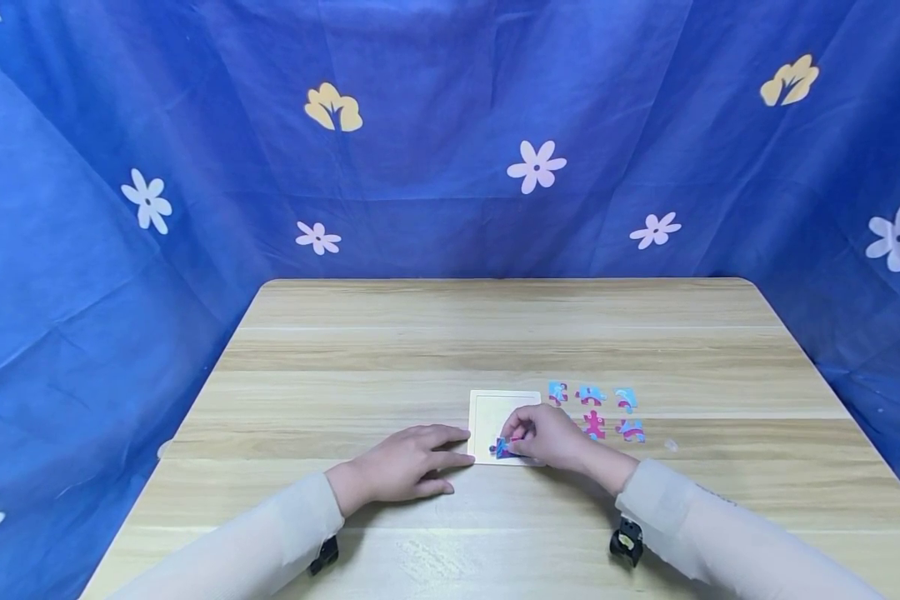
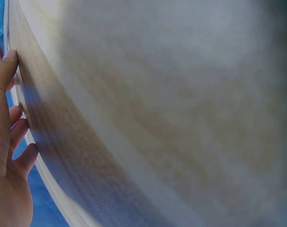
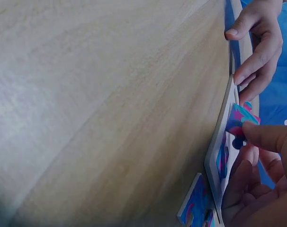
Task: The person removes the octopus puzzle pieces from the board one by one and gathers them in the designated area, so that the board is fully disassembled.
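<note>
A shallow square puzzle tray [image 1: 487, 417] lies on the table. My left hand [image 1: 412, 462] rests flat beside it, fingers extended, with fingertips touching the tray's left edge. Over the tray's lower part, my right hand [image 1: 551, 437] pinches a blue, purple and pink jigsaw piece [image 3: 238, 118] between thumb and fingers. In the right wrist view the held piece is tilted above the tray surface. Another jigsaw piece [image 3: 222, 161] lies inside the tray, partly hidden by the right hand. At the left edge of the left wrist view, the left hand [image 2: 8, 142] shows only partly.
Several loose blue and pink jigsaw pieces [image 1: 594, 424] lie right of the tray, close to the right hand and forearm. The wooden table [image 1: 390, 367] reaches back to a blue flowered cloth [image 1: 435, 167], which also hangs along both sides.
</note>
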The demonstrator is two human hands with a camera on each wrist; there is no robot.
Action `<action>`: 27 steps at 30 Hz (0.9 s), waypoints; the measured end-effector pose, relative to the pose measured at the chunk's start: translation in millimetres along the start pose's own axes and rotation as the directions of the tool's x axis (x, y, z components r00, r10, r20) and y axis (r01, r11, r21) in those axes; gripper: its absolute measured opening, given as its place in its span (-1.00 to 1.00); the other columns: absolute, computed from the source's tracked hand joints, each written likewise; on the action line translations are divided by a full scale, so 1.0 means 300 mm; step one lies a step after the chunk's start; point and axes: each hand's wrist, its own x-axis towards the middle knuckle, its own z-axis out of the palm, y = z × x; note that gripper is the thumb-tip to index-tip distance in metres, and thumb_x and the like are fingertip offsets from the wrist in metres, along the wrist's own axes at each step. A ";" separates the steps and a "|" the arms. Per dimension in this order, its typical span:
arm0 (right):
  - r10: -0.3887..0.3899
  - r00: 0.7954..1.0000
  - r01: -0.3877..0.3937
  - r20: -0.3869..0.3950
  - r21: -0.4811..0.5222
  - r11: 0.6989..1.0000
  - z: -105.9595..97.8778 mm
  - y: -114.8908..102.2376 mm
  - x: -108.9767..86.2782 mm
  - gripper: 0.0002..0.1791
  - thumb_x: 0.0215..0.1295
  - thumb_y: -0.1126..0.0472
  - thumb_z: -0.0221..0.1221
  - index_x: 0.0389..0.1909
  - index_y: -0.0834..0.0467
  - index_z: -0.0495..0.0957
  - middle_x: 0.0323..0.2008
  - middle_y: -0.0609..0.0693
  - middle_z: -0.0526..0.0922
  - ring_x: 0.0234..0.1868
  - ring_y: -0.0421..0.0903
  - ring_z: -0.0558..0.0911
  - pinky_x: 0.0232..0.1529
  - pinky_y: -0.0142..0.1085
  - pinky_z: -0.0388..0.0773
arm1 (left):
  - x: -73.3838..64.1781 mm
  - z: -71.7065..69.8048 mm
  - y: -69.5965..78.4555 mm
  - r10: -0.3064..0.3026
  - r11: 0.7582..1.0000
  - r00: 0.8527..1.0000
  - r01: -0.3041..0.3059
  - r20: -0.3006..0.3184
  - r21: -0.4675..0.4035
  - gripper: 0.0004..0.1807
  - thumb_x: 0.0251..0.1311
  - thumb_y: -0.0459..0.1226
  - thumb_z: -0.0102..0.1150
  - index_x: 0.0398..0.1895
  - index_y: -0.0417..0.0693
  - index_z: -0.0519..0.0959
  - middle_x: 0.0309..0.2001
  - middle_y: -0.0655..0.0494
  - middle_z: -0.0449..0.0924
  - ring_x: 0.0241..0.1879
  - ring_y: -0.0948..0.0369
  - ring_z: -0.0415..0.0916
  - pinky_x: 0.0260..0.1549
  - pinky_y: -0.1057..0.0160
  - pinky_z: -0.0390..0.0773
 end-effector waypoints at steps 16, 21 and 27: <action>0.002 0.996 -0.013 0.084 0.123 0.992 -0.059 0.023 -0.007 -0.88 0.15 0.32 0.30 -0.28 0.18 0.63 -0.43 -0.08 0.60 -0.43 -0.14 0.55 -0.38 -0.36 0.54 | 0.000 0.005 -0.002 -0.008 1.000 1.000 0.008 0.011 0.000 -0.49 0.26 0.05 0.12 0.23 0.10 0.50 0.29 -0.04 0.33 0.27 0.07 0.29 0.23 0.10 0.30; 0.001 0.997 -0.012 0.077 0.140 0.990 -0.083 0.035 -0.019 -0.88 0.17 0.32 0.29 -0.26 0.20 0.62 -0.41 -0.07 0.60 -0.40 -0.13 0.54 -0.36 -0.37 0.53 | -0.001 0.011 -0.002 -0.008 1.000 1.000 0.008 0.010 0.000 -0.49 0.27 0.05 0.11 0.23 0.10 0.49 0.29 -0.04 0.33 0.27 0.07 0.28 0.23 0.09 0.30; -0.008 0.998 0.000 0.066 0.118 0.993 -0.118 0.054 -0.041 -0.86 0.18 0.29 0.30 -0.25 0.21 0.62 -0.41 -0.06 0.60 -0.36 -0.11 0.54 -0.31 -0.35 0.53 | -0.001 0.018 0.000 -0.013 1.000 1.000 0.013 0.006 -0.003 -0.50 0.26 0.04 0.12 0.22 0.11 0.50 0.29 -0.03 0.34 0.27 0.08 0.28 0.22 0.09 0.31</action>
